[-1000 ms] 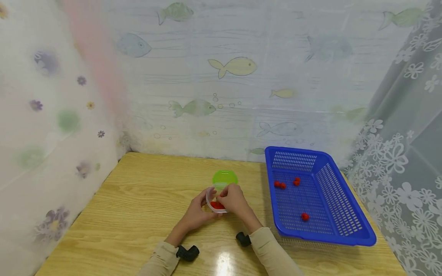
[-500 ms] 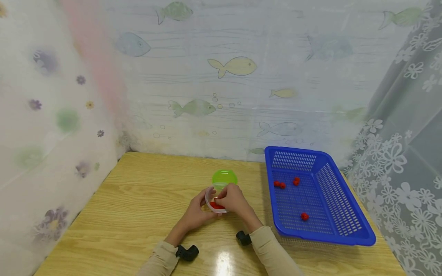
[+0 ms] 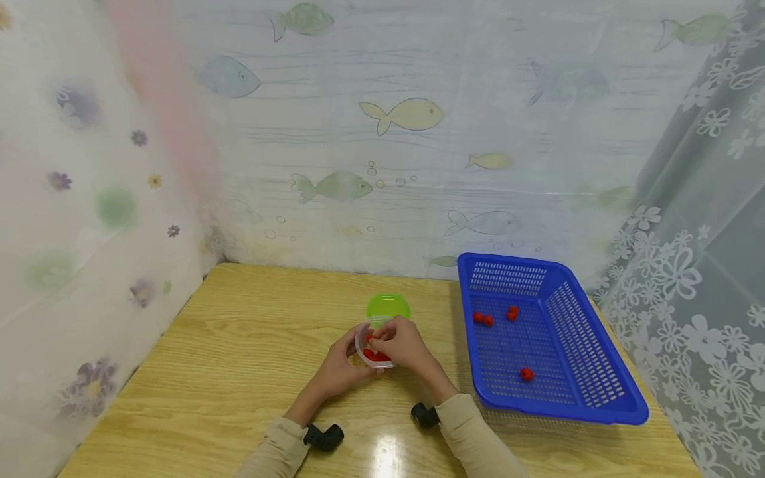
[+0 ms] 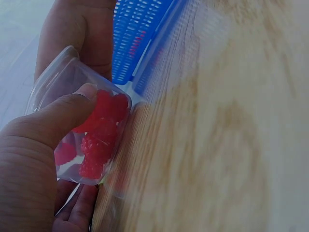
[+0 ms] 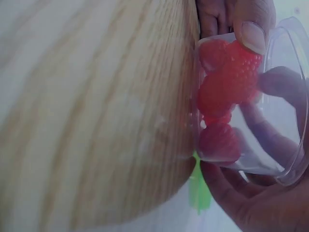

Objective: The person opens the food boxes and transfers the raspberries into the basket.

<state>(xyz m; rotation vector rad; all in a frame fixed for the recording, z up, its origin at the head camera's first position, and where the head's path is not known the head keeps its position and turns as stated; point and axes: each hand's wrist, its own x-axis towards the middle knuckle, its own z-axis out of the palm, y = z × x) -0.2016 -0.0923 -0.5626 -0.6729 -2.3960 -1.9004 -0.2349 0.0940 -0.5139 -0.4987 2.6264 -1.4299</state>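
My left hand (image 3: pixel 340 368) grips a small clear plastic container (image 3: pixel 360 345), its thumb pressed against the near wall. The container is tilted, its mouth toward the right hand. Several red raspberries (image 4: pixel 99 150) lie inside, heaped along its lower side. My right hand (image 3: pixel 403 343) reaches into the mouth with curled fingers, and a red raspberry (image 3: pixel 370 337) shows at its fingertips, pinched between them. In the right wrist view a fingertip of this hand meets the raspberries (image 5: pixel 236 72) through the clear wall. Part of the container is hidden behind the right hand.
A green lid (image 3: pixel 388 305) lies on the wooden table (image 3: pixel 269 332) just beyond the container. To the right stands a blue perforated basket (image 3: pixel 469 345) with several raspberries (image 3: pixel 526 374) on its floor. Patterned curtains (image 3: pixel 335 139) hang behind the table and at both sides.
My right fingertips have lifted slightly inside the container, and a raspberry now shows at them. The left hand keeps its grip in nearly the same place; the basket and lid stay put.
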